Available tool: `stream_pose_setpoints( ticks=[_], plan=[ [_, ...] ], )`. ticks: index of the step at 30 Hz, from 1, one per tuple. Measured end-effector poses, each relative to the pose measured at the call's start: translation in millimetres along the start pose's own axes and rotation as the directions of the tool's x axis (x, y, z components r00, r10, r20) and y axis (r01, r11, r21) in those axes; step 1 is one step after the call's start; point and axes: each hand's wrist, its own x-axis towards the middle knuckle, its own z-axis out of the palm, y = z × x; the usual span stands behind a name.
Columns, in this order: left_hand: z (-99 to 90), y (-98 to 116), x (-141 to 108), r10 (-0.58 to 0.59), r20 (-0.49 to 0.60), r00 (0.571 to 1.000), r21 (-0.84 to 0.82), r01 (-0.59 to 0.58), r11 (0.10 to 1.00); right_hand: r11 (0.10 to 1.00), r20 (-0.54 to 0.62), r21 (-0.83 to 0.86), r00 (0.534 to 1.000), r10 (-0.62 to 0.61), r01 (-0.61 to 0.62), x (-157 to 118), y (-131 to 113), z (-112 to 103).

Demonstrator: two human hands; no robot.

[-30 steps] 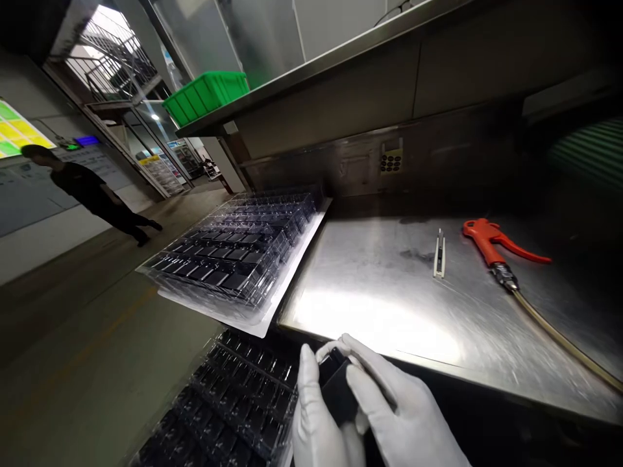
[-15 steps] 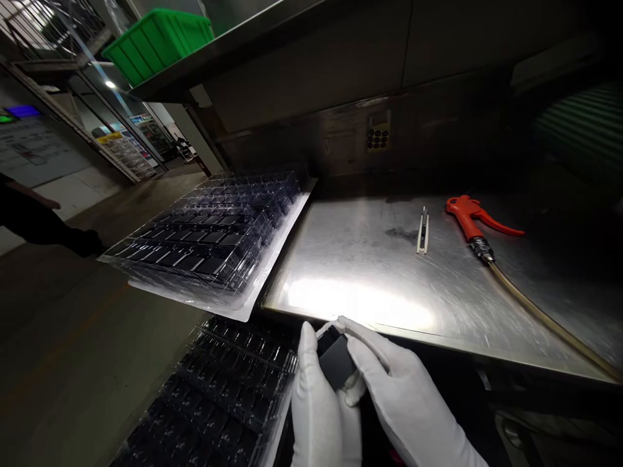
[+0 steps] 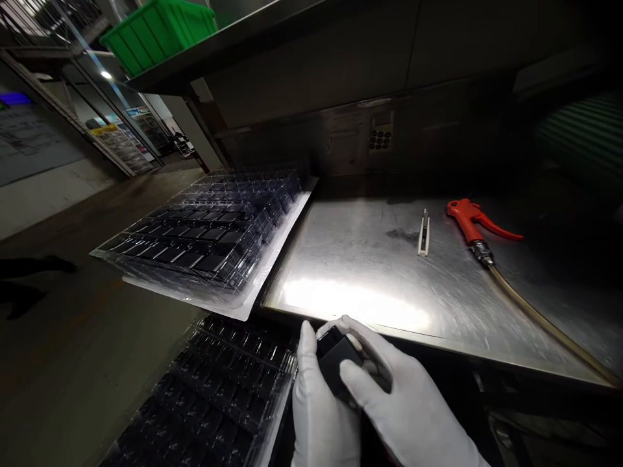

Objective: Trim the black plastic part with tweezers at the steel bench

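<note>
Holding a small black block at lower centre, left hand and right hand had both grips closed on it, just off the bench edge. Risk: smooth gloves letting it slip onto the lower tray. Against the earlier frame, the right thumb covered more of it.

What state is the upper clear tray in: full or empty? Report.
Mostly full: the upper clear tray shows dark parts in most near pockets; far rows cannot be told.
</note>
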Motion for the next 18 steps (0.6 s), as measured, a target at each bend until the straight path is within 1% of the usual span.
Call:
stream_pose_setpoints(
  ticks=[3,4,5,6,8,9,10,11,12,13,16,17,18],
  plan=[
    [6.4,6.8,-1.5,-0.189,0.032,0.981,-0.068,0.191,0.979,0.997,-0.022,-0.076,0.999,0.034,-0.035,-2.1,-4.6,3.0],
    [7.5,7.0,-1.7,-0.222,0.04,0.974,-0.084,0.225,0.971,0.996,-0.033,-0.078,0.999,0.039,-0.042,-2.1,-3.6,3.9],
    [7.6,5.4,-1.7,-0.213,0.041,0.976,-0.086,0.216,0.973,0.997,-0.045,-0.072,0.999,0.031,-0.034,-1.9,-1.3,4.5],
    [6.7,2.2,-1.4,-0.163,0.039,0.986,-0.072,0.165,0.984,0.999,-0.055,-0.051,0.998,0.016,-0.019,-1.6,1.6,4.8],
    [2.3,-8.1,-0.4,0.029,0.036,0.999,0.004,-0.029,1.0,1.0,-0.062,0.027,0.998,0.002,-0.001,-1.2,7.7,4.6],
    [-0.5,-13.9,0.2,0.138,0.041,0.99,0.059,-0.141,0.988,0.997,-0.058,0.072,0.998,0.006,-0.002,-1.3,10.0,4.2],
    [-3.1,-19.3,0.7,0.239,0.05,0.97,0.114,-0.243,0.963,0.993,-0.053,0.115,0.999,0.015,-0.009,-1.5,11.3,3.8],
    [-5.3,-23.7,1.0,0.309,0.06,0.949,0.157,-0.314,0.936,0.989,-0.042,0.147,0.999,0.022,-0.015,-1.9,11.8,3.5],
    [-6.8,-26.8,1.3,0.339,0.067,0.938,0.184,-0.345,0.92,0.986,-0.031,0.167,0.999,0.022,-0.017,-2.3,11.6,3.3],
    [-7.5,-28.3,1.5,0.335,0.07,0.94,0.194,-0.342,0.919,0.985,-0.022,0.174,1.0,0.014,-0.01,-2.7,10.9,3.3],
    [-6.7,-27.0,2.7,0.235,0.07,0.969,0.164,-0.244,0.956,0.983,-0.032,0.182,0.999,-0.009,0.015,-2.6,8.9,3.9],
    [-6.4,-26.0,3.5,0.219,0.074,0.973,0.165,-0.229,0.959,0.983,-0.033,0.185,0.999,-0.01,0.016,-2.3,8.9,4.1],
    [-6.4,-25.5,4.7,0.226,0.077,0.971,0.181,-0.237,0.955,0.985,-0.046,0.172,0.999,-0.016,0.023,-2.0,9.3,4.2]
  ],
)
